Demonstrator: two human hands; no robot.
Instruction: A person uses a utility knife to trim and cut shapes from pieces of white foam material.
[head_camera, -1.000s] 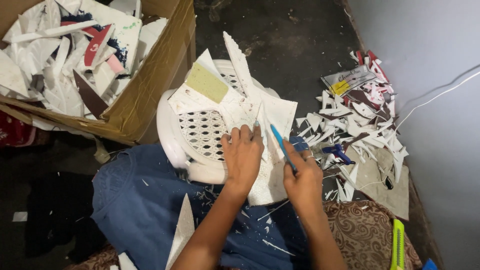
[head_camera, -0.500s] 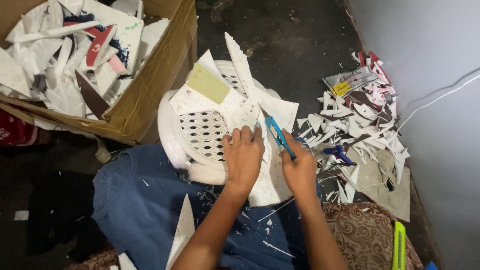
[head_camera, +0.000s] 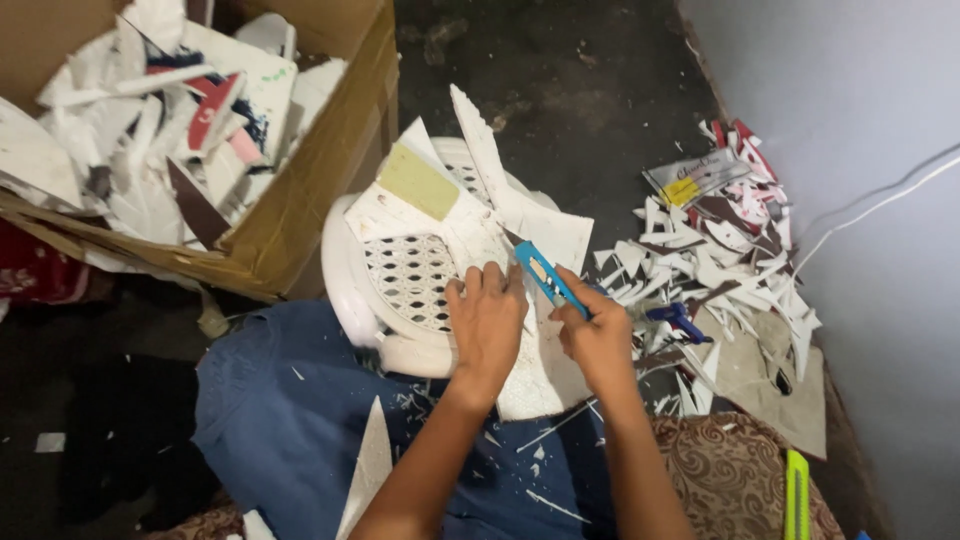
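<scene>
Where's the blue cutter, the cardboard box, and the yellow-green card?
blue cutter (head_camera: 545, 277), head view, middle of its handle.
cardboard box (head_camera: 320, 195), head view, its right outer wall.
yellow-green card (head_camera: 418, 182), head view, its centre.

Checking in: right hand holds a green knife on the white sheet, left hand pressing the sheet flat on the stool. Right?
Not quite: the knife in the right hand is blue, as the head view shows. A green one lies apart at the lower right. The rest holds: the left hand presses the white sheet on the stool.

The right hand (head_camera: 600, 340) grips a blue utility knife (head_camera: 548, 277) (blade tip on the white sheet (head_camera: 540, 225)) while the left hand (head_camera: 488, 320) presses the sheet flat on a white plastic stool (head_camera: 350, 290).
</scene>
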